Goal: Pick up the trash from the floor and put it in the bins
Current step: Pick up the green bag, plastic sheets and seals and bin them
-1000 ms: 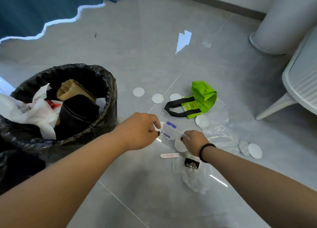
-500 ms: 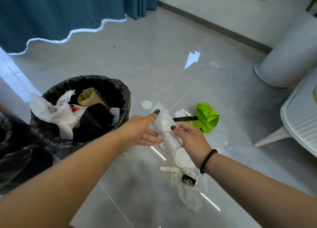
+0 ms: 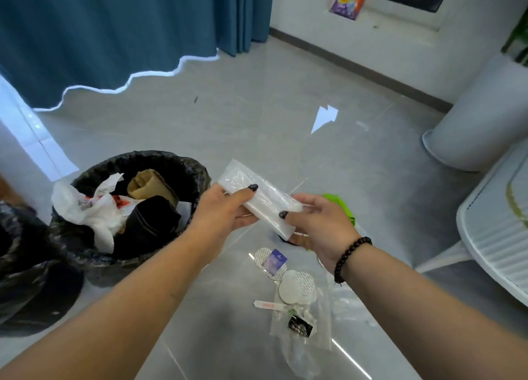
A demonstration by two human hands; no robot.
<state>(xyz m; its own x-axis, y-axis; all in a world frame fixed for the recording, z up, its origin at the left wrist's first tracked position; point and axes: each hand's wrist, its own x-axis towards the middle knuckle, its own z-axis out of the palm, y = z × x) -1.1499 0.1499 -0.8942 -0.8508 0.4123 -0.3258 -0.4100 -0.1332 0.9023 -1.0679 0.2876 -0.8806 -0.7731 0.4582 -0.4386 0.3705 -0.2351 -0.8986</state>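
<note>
Head view: a clear plastic wrapper (image 3: 258, 198), flat and oblong, is held off the floor between both hands. Left hand (image 3: 225, 212) pinches its upper end, thumb on top and fingers beneath. Right hand (image 3: 320, 222) pinches its lower end in the same manner, thumb tip pressed on the film. Neither hand holds anything else.

Just left of the left hand stands a bin lined with a black bag (image 3: 131, 208); its mouth is open and already crowded with a white plastic bag, a brown paper item and a dark folded article. A second black-bagged bin (image 3: 25, 265) sits further left, partly out of frame.

Below the right hand, litter is on the floor: round white discs (image 3: 297, 286), a small purple card (image 3: 275, 261), a narrow white strip (image 3: 267, 304) and a clear bag with a small black packet (image 3: 300, 326) on it. A green bag (image 3: 343, 208) is largely hidden behind the right hand.

Assessment: the pick-up of this piece is complete; the step in hand is transfer to the bin. The next move calls for one hand to release while the other carries the wrapper left over the rim and lets go. Light film may snag on the heaped contents, so it should drop well inside.
</note>
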